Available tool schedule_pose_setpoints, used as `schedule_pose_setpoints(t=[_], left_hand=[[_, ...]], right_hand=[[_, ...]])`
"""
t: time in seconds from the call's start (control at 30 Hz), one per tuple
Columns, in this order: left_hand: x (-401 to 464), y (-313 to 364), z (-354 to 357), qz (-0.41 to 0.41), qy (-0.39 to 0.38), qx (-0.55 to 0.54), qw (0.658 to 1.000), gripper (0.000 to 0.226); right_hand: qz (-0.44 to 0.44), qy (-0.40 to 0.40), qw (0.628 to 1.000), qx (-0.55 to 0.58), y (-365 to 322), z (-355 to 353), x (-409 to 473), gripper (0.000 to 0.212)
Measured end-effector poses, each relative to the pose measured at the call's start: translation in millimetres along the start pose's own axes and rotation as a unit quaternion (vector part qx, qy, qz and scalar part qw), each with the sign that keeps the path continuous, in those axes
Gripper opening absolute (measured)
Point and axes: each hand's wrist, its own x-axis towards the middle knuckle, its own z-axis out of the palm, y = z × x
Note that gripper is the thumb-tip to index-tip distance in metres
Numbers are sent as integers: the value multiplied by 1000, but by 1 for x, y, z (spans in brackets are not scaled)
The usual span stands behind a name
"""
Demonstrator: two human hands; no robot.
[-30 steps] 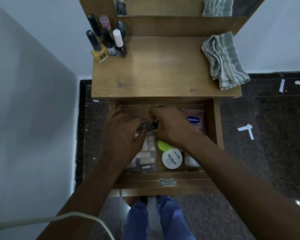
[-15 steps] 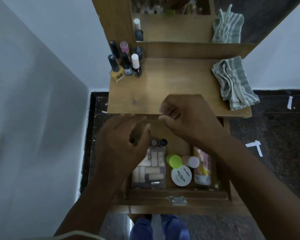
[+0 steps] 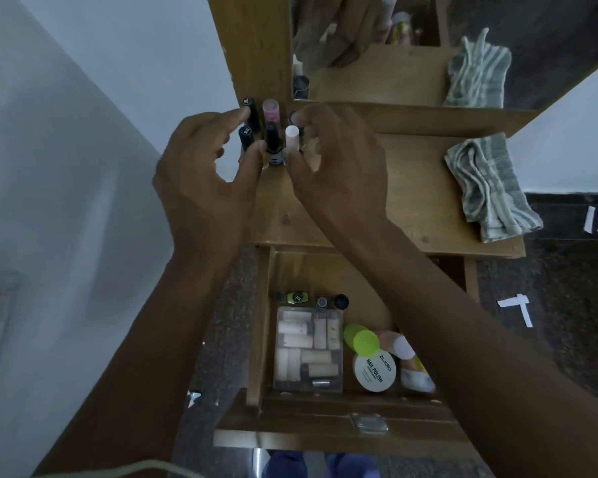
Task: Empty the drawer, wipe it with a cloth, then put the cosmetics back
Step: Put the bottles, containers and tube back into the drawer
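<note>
1. Hands reach up over the worktop (image 3: 411, 188) to the cluster of bottles (image 3: 273, 132) at its back left corner, just below the mirror (image 3: 394, 46).
2. Left hand (image 3: 201, 174) has its fingers curled round the left side of the cluster, forefinger tip against a tall black cap (image 3: 251, 112) and thumb against the base of a dark bottle (image 3: 273, 146).
3. Right hand (image 3: 339, 167) is curled on the other side, thumb low beside the same dark bottle, fingers arched over a white-capped bottle (image 3: 292, 138) and a dark round cap behind it; which bottle it grips I cannot tell.
4. Pink-capped bottle (image 3: 270, 110) stands upright at the back of the cluster, between the two hands.
5. Striped cloth (image 3: 487, 188) lies bunched on the right end of the worktop, well apart from the hands.
6. Drawer (image 3: 259, 322) is pulled open below, with cosmetics in it: a clear box of pale sticks (image 3: 308, 350) on the left, a row of small bottles (image 3: 311, 300) just behind it, a lime-green lid (image 3: 361, 339) and a white nail polish tub (image 3: 375, 370) to the right.
7. Right forearm crosses over the drawer's right side and hides part of a pale tube (image 3: 415, 377) there.
8. Dark speckled floor (image 3: 549, 288) beside the drawer carries scraps of white tape.
</note>
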Motion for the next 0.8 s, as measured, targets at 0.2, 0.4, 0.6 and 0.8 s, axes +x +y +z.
schedule_pose_setpoints(t=[0.2, 0.4, 0.6, 0.8], left_hand=[[-2, -7, 8, 12, 0, 0, 1000, 27], [-10, -3, -1, 17, -34, -22, 999, 22], [-31, 13, -25, 49, -54, -13, 997, 20], [-66, 25, -47, 81, -112, -40, 990, 18]], right_hand=[[-25, -13, 1000, -3, 3, 5, 2, 16], [-8, -27, 999, 22, 7, -3, -5, 7], [-12, -56, 997, 46, 2, -37, -30, 7], [12, -126, 988, 86, -3, -71, -67, 10]])
